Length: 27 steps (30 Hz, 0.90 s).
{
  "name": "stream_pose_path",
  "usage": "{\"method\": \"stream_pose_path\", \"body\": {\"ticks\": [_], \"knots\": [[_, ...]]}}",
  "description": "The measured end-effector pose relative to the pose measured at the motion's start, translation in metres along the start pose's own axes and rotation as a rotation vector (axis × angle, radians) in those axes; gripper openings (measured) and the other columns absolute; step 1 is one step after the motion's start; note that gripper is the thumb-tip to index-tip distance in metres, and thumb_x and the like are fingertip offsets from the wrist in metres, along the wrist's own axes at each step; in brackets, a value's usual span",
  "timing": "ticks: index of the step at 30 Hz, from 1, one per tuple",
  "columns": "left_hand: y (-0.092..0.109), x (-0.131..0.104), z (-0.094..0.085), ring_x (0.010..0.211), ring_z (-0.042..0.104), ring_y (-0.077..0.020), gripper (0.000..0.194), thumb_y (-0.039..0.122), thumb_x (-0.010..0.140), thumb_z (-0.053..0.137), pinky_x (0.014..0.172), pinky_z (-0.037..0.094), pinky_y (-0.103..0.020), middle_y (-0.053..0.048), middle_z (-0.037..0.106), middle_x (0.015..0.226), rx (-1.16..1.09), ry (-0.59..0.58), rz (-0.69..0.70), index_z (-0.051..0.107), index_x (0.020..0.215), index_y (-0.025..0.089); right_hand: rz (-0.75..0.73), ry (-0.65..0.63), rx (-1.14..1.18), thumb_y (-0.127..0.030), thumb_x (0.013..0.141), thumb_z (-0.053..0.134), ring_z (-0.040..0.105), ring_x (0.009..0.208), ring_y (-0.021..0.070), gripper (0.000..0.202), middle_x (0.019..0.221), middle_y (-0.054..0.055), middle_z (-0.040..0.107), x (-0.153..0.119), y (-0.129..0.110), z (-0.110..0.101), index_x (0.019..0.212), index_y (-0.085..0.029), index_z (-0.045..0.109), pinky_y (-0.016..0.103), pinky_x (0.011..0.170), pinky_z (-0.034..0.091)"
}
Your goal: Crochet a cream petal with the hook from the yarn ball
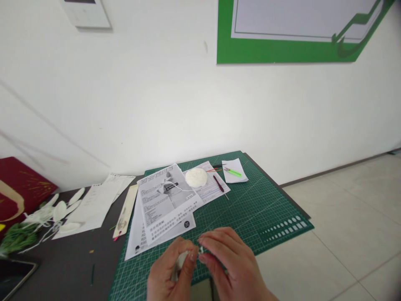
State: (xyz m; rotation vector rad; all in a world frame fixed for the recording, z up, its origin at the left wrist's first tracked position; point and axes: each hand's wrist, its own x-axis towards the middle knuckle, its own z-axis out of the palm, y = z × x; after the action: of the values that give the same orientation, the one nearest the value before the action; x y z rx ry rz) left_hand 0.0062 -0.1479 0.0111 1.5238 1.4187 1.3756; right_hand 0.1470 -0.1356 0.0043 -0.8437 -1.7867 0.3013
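Both hands are close together over the front edge of the green cutting mat (pixel 219 213). My left hand (pixel 172 269) is closed around a small white piece (pixel 181 260), partly hidden by the fingers. My right hand (pixel 230 261) is pinched at a small whitish bit between the two hands, too small to make out. Beyond them, a white yarn ball (pixel 196 177) rests on printed sheets (pixel 171 200), its strand trailing left. A dark red-handled hook (pixel 218 184) lies right of the ball.
Green snips (pixel 233 172) lie on white paper at the mat's back. At the left are white crocheted pieces (pixel 61 211), green yarn (pixel 20 236), a bookmark-like strip (pixel 125 211), handwritten sheets (pixel 90 205) and a dark tray (pixel 15 276). A white wall stands behind.
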Motion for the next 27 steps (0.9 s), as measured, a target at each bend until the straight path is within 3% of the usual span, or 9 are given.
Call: {"method": "stream_pose_path", "body": {"ticks": [3, 7, 10, 13, 16, 20, 22, 25, 27], "knots": [[0.0, 0.0, 0.001, 0.056, 0.049, -0.0134, 0.012, 0.025, 0.076, 0.064, 0.056, 0.038, -0.02, 0.004, 0.057, 0.06, -0.023, 0.019, 0.003, 0.065, 0.063, 0.022, 0.119, -0.117, 0.136, -0.015, 0.089, 0.051, 0.063, 0.086, 0.0207, 0.02, 0.095, 0.01, 0.07, 0.001, 0.0, 0.0, 0.105, -0.014, 0.064, 0.032, 0.077, 0.052], [-0.004, 0.001, -0.002, 0.056, 0.048, -0.0135, 0.016, 0.03, 0.076, 0.065, 0.056, 0.037, -0.02, 0.003, 0.056, 0.057, -0.051, 0.031, -0.082, 0.063, 0.063, 0.02, 0.521, -0.369, 0.668, -0.038, 0.095, 0.043, 0.062, 0.074, 0.0148, 0.032, 0.078, 0.004, 0.066, 0.0, 0.005, 0.004, 0.098, -0.018, 0.068, 0.027, 0.07, 0.049], [-0.009, 0.002, -0.005, 0.054, 0.043, -0.0126, 0.023, 0.037, 0.076, 0.066, 0.052, 0.035, -0.02, 0.003, 0.051, 0.055, -0.127, 0.009, -0.185, 0.062, 0.062, 0.019, 0.795, -0.426, 0.982, -0.058, 0.077, 0.063, 0.053, 0.054, 0.0097, 0.044, 0.065, -0.001, 0.056, -0.006, 0.016, 0.011, 0.089, -0.016, 0.07, 0.024, 0.057, 0.047], [-0.012, 0.002, -0.007, 0.054, 0.038, -0.0119, 0.028, 0.041, 0.075, 0.066, 0.05, 0.032, -0.02, 0.003, 0.047, 0.054, -0.184, -0.037, -0.232, 0.061, 0.061, 0.018, 0.883, -0.371, 0.921, -0.054, 0.068, 0.072, 0.045, 0.045, 0.0078, 0.042, 0.058, -0.003, 0.051, -0.008, 0.023, 0.01, 0.072, -0.013, 0.068, 0.022, 0.045, 0.042], [-0.012, 0.003, -0.008, 0.053, 0.035, -0.0117, 0.029, 0.042, 0.076, 0.064, 0.05, 0.029, -0.021, 0.004, 0.044, 0.054, -0.108, -0.059, -0.231, 0.061, 0.061, 0.017, 0.644, -0.242, 0.511, -0.037, 0.083, 0.064, 0.046, 0.05, 0.0088, 0.03, 0.055, -0.002, 0.049, -0.006, 0.021, 0.0, 0.064, -0.014, 0.066, 0.02, 0.048, 0.036], [-0.007, 0.009, -0.009, 0.052, 0.036, -0.0121, 0.027, 0.04, 0.077, 0.061, 0.049, 0.028, -0.022, 0.004, 0.044, 0.053, 0.01, -0.192, -0.274, 0.061, 0.064, 0.017, 0.0, -0.097, -0.067, -0.014, 0.089, 0.049, 0.047, 0.055, 0.0118, 0.02, 0.061, 0.002, 0.057, -0.003, 0.01, -0.014, 0.08, -0.013, 0.067, 0.024, 0.051, 0.035], [-0.003, 0.012, -0.01, 0.051, 0.036, -0.0118, 0.027, 0.037, 0.077, 0.06, 0.048, 0.027, -0.023, 0.004, 0.042, 0.051, 0.02, -0.299, -0.29, 0.058, 0.06, 0.016, -0.269, -0.101, -0.293, -0.01, 0.087, 0.048, 0.046, 0.059, 0.0148, 0.018, 0.064, 0.004, 0.06, 0.002, 0.008, -0.019, 0.086, -0.012, 0.066, 0.028, 0.059, 0.039], [0.002, 0.014, -0.014, 0.05, 0.035, -0.0109, 0.026, 0.03, 0.077, 0.057, 0.048, 0.025, -0.023, 0.004, 0.042, 0.051, 0.028, -0.39, -0.293, 0.054, 0.056, 0.016, -0.385, -0.255, -0.363, -0.007, 0.085, 0.052, 0.05, 0.073, 0.0187, 0.016, 0.073, 0.004, 0.065, 0.023, 0.012, -0.026, 0.085, -0.014, 0.066, 0.036, 0.082, 0.043], [0.003, 0.015, -0.018, 0.05, 0.036, -0.0108, 0.024, 0.027, 0.076, 0.056, 0.049, 0.025, -0.023, 0.003, 0.044, 0.052, -0.005, -0.463, -0.305, 0.055, 0.056, 0.016, -0.357, -0.414, -0.23, -0.007, 0.082, 0.056, 0.051, 0.077, 0.0182, 0.015, 0.071, 0.002, 0.066, 0.042, 0.02, -0.027, 0.078, -0.017, 0.066, 0.034, 0.082, 0.044]]}}
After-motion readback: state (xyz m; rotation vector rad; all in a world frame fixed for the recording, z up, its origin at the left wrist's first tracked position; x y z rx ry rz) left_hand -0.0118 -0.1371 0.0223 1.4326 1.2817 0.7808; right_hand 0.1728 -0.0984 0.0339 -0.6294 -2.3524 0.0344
